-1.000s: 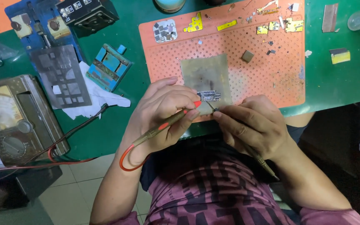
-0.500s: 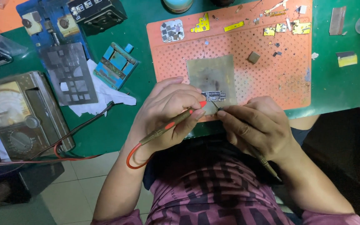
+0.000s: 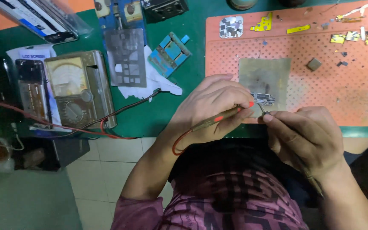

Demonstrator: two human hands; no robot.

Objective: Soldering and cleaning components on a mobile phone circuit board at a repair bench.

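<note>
Head view shows two bare hands close together at the near edge of a green table (image 3: pixel 184 106). Left hand (image 3: pixel 211 106) is curled around a red probe (image 3: pixel 218 119), pinching it like a pencil. A red wire (image 3: pixel 179 142) loops down from the back end of that probe. Right hand (image 3: pixel 307 136) is curled around a second, darker probe (image 3: pixel 307 170), and the thin metal tip pokes out past the fingertips (image 3: pixel 268 118).

Both tips point at a small circuit board (image 3: pixel 263 99). It lies on a grey square pad (image 3: pixel 265 79), and the pad lies on an orange mat (image 3: pixel 354 93) full of tiny holes. The board is just above the two hands, between them. I cannot tell if the tips really touch it.

Little yellow parts (image 3: pixel 263 24) and a small grey block (image 3: pixel 314 64) sit farther up on the mat, well apart from the hands.

Off to the left sits an old meter (image 3: pixel 79 87) with a dial. Red and black wires (image 3: pixel 120 111) run from it toward the left hand. A metal sheet with square holes (image 3: pixel 126 57) and a blue holder (image 3: pixel 171 51) lie near the meter.
</note>
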